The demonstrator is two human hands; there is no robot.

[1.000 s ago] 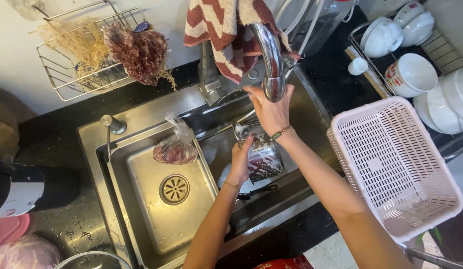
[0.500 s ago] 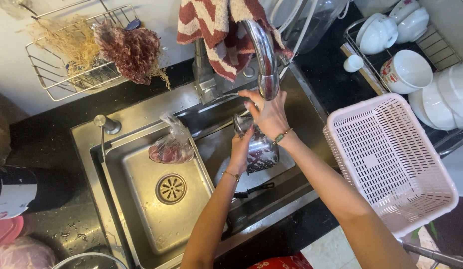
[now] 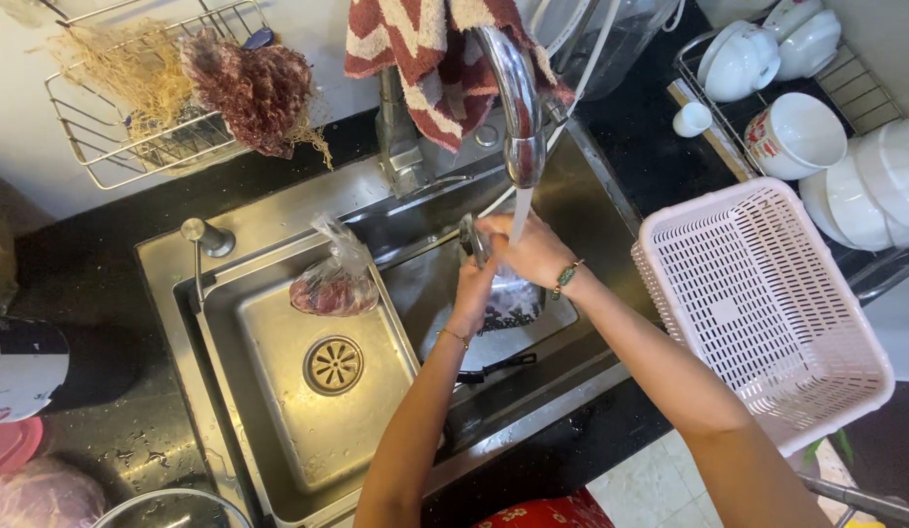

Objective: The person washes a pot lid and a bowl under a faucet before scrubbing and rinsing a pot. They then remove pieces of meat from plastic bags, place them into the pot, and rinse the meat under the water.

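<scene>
One double steel sink holds a clear bag of dark red stuff in its left basin and one pan in the right. One pink slotted basket stands beside it, with nothing in it. One tap runs water onto two hands: the right hand and left hand curl their fingers around a clear glass jar of dark grains above the pan.
</scene>
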